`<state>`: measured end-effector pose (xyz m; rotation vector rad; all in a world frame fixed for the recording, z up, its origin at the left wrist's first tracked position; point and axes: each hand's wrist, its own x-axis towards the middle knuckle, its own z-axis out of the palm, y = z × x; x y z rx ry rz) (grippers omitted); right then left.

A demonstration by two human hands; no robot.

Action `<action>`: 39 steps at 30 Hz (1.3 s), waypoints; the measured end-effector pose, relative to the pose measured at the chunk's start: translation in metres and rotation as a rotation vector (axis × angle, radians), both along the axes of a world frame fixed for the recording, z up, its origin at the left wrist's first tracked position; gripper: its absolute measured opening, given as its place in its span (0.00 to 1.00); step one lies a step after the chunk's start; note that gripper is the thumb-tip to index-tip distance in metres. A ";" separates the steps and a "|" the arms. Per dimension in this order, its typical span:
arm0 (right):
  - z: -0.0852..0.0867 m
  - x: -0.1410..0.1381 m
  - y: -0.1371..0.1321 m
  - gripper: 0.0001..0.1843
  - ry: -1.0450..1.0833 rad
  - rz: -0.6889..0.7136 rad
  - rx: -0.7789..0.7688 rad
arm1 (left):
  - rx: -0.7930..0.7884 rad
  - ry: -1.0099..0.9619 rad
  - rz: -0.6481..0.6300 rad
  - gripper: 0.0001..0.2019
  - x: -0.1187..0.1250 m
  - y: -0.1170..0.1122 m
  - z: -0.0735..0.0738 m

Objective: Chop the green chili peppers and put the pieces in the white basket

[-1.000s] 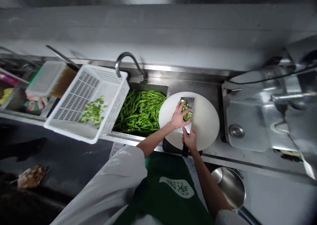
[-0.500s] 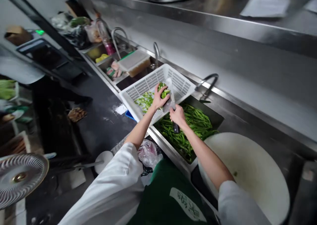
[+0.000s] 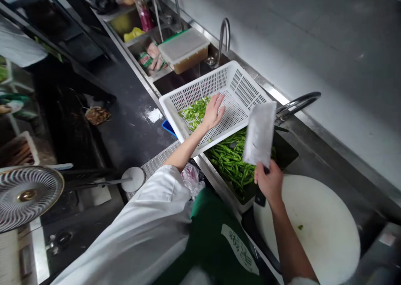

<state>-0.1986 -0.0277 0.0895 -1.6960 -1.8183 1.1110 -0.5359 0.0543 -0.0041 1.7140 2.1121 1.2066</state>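
Just beside my left hand (image 3: 213, 114), chopped green pepper (image 3: 194, 113) lies in the white perforated basket (image 3: 247, 84); those fingers are spread loose. Well apart, my right hand (image 3: 271, 181) grips the cleaver (image 3: 260, 132), blade upward. Between them, I'm seeing long green chillies (image 3: 232, 161); beneath my right forearm, a round chopping board (image 3: 326, 209).

Professional-style kitchen: steel sinks (image 3: 216, 179) in a row, curved taps (image 3: 308, 97), cleaver (image 3: 259, 132).
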 end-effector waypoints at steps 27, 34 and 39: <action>-0.048 0.285 -0.170 0.14 -0.854 -0.525 -0.393 | -1.071 0.143 -0.289 0.52 0.323 0.059 -0.282; -0.025 0.324 -0.177 0.14 -1.026 -0.571 -0.271 | -0.945 0.110 -0.381 0.32 0.307 0.041 -0.224; -0.030 0.346 -0.165 0.15 -1.099 -0.506 -0.363 | -0.210 -0.136 -0.762 0.17 0.391 -0.025 -0.124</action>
